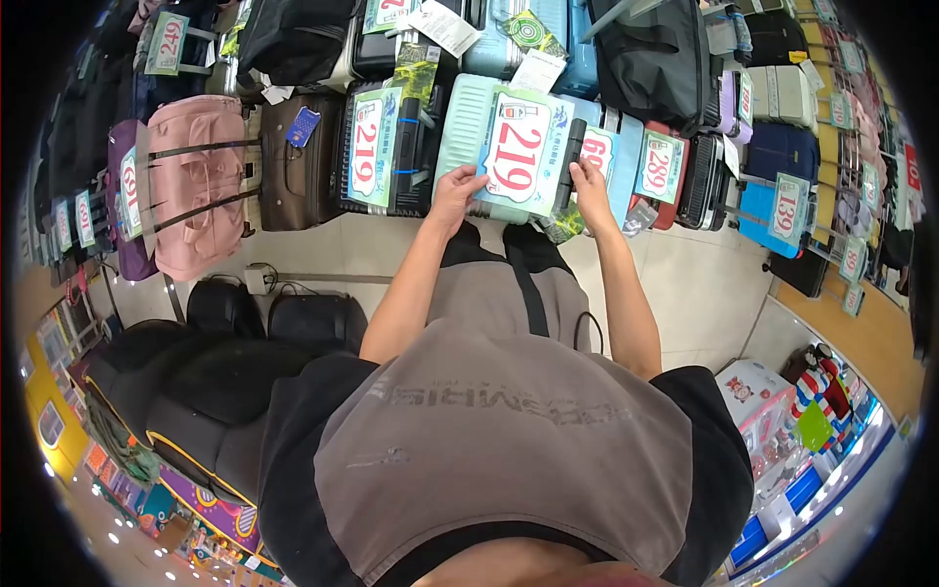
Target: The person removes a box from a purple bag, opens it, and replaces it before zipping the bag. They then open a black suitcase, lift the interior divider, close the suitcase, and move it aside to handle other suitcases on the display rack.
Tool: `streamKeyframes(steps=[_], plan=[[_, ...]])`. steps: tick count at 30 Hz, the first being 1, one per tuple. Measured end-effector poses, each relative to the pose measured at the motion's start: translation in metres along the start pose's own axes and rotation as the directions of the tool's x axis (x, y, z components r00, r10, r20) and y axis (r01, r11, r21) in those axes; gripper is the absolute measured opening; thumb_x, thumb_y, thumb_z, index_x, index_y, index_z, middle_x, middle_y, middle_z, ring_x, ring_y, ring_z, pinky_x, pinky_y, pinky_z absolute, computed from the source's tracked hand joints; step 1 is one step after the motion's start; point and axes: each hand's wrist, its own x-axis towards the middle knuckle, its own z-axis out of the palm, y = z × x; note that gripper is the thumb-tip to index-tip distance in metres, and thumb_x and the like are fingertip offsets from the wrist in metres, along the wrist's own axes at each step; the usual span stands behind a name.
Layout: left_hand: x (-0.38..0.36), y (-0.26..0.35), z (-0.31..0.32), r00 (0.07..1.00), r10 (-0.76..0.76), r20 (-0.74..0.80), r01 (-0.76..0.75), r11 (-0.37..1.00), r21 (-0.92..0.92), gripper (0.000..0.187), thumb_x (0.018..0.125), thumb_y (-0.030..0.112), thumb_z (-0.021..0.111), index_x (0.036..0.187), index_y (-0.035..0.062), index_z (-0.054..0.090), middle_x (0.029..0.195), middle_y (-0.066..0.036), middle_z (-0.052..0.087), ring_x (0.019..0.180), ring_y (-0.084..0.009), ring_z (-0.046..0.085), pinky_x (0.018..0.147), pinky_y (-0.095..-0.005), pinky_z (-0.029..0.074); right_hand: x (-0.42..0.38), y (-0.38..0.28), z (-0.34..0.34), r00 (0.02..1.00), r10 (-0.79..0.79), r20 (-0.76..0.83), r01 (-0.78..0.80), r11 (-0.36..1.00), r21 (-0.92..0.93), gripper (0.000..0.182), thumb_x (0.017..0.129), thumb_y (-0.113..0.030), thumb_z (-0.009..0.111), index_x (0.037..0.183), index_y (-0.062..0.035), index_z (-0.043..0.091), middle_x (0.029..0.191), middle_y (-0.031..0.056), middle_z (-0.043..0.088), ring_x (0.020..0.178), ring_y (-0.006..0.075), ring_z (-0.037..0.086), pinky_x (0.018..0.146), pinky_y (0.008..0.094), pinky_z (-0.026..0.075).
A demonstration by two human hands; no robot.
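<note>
A mint green suitcase (469, 112) stands upright in front of me, with a price card (525, 147) reading 219 lying over its face. My left hand (456, 194) pinches the card's lower left edge between thumb and fingers. On the other side, my right hand (591, 192) has its fingers closed at the suitcase's right edge, beside a dark strip; what they hold there is too small to make out. A green patterned tag (564, 223) hangs just below, left of my right hand. To the left stands a black suitcase (419, 147) with another 219 card (371, 147).
More suitcases stand in rows: a brown one (284, 176), a pink bag (199, 186), a red one (668, 186) and a blue one (763, 210). Black massage-type chairs (196, 382) are at the lower left. Pale tiled floor (685, 279) shows beneath. Boxed goods (758, 391) stand at the lower right.
</note>
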Motion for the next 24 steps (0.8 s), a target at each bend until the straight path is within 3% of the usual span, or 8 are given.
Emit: streamKeyframes(steps=[5, 9, 11, 16, 19, 21, 23, 24], plan=[[0.028, -0.025, -0.031, 0.975, -0.006, -0.224, 0.099, 0.909, 0.405, 0.036, 0.089, 0.013, 0.074, 0.121, -0.0005, 0.063, 0.095, -0.006, 0.072, 0.081, -0.0129, 0.066, 0.069, -0.0276, 0.049, 0.059, 0.084, 0.022, 0.992, 0.123, -0.023, -0.124, 0.989, -0.08, 0.047, 0.104, -0.023, 0.056, 0.134, 0.0129, 0.052, 0.122, 0.0206, 0.066, 0.111, 0.0248, 0.062, 0.097, 0.0338, 0.047], [0.003, -0.043, -0.067, 0.951, -0.027, -0.308, 0.191, 0.835, 0.517, 0.029, 0.092, 0.012, 0.068, 0.119, -0.0005, 0.065, 0.091, -0.009, 0.072, 0.081, -0.0156, 0.067, 0.07, -0.0295, 0.051, 0.092, 0.116, 0.044, 0.984, 0.162, -0.069, -0.172, 0.967, -0.186, 0.043, 0.103, -0.024, 0.056, 0.131, 0.0084, 0.058, 0.117, 0.0195, 0.068, 0.107, 0.0269, 0.064, 0.094, 0.0353, 0.048], [-0.034, -0.042, -0.083, 0.954, -0.022, -0.298, 0.189, 0.817, 0.545, 0.029, 0.096, 0.015, 0.062, 0.12, 0.0004, 0.064, 0.098, -0.008, 0.071, 0.086, -0.0151, 0.069, 0.074, -0.0289, 0.052, 0.129, 0.181, 0.053, 0.982, 0.173, -0.078, -0.185, 0.964, -0.19, 0.044, 0.102, -0.024, 0.056, 0.13, 0.0097, 0.058, 0.123, 0.0245, 0.067, 0.114, 0.0304, 0.064, 0.098, 0.0374, 0.048], [-0.148, -0.101, -0.139, 0.753, -0.064, -0.655, 0.406, 0.829, 0.385, 0.026, 0.097, 0.016, 0.06, 0.113, -0.0021, 0.068, 0.089, -0.012, 0.073, 0.077, -0.0169, 0.068, 0.071, -0.0304, 0.053, 0.153, 0.216, 0.054, 0.97, 0.243, -0.006, -0.232, 0.917, -0.325, 0.042, 0.1, -0.027, 0.06, 0.122, 0.0082, 0.063, 0.116, 0.0224, 0.07, 0.105, 0.0321, 0.068, 0.093, 0.0399, 0.05], [-0.229, -0.142, -0.144, 0.638, -0.076, -0.766, 0.527, 0.769, 0.363, 0.026, 0.095, 0.019, 0.06, 0.108, -0.0006, 0.071, 0.088, -0.012, 0.073, 0.077, -0.0173, 0.068, 0.069, -0.0308, 0.052, 0.14, 0.19, 0.052, 0.961, 0.272, -0.05, -0.269, 0.876, -0.4, 0.043, 0.097, -0.03, 0.062, 0.117, 0.0078, 0.063, 0.113, 0.0245, 0.069, 0.107, 0.0358, 0.066, 0.093, 0.0425, 0.05], [-0.277, -0.214, -0.183, 0.751, 0.193, -0.631, 0.386, 0.648, 0.657, 0.028, 0.094, 0.021, 0.06, 0.107, -0.0005, 0.072, 0.086, -0.011, 0.072, 0.074, -0.0161, 0.065, 0.067, -0.0311, 0.052, 0.116, 0.142, 0.068, 0.96, 0.091, -0.265, -0.232, 0.788, -0.571, 0.04, 0.091, -0.027, 0.064, 0.111, 0.0074, 0.063, 0.111, 0.0272, 0.067, 0.11, 0.0399, 0.064, 0.094, 0.0457, 0.05], [-0.309, -0.255, -0.187, 0.765, 0.187, -0.616, 0.375, 0.648, 0.663, 0.028, 0.094, 0.021, 0.06, 0.107, -0.0005, 0.072, 0.086, -0.011, 0.072, 0.074, -0.0161, 0.065, 0.067, -0.0311, 0.052, 0.1, 0.095, 0.092, 0.982, -0.126, -0.139, 0.035, 0.849, -0.527, 0.04, 0.09, -0.026, 0.063, 0.112, 0.008, 0.061, 0.109, 0.0293, 0.067, 0.104, 0.0407, 0.066, 0.089, 0.0462, 0.051], [-0.32, -0.269, -0.187, 0.754, 0.123, -0.645, 0.406, 0.685, 0.605, 0.028, 0.094, 0.021, 0.06, 0.107, -0.0005, 0.072, 0.085, -0.011, 0.072, 0.074, -0.0161, 0.065, 0.067, -0.0311, 0.052, 0.09, 0.06, 0.109, 0.999, -0.018, 0.045, 0.032, 0.94, -0.34, 0.039, 0.095, -0.027, 0.061, 0.113, 0.008, 0.06, 0.107, 0.0263, 0.068, 0.1, 0.035, 0.069, 0.085, 0.0416, 0.053]])
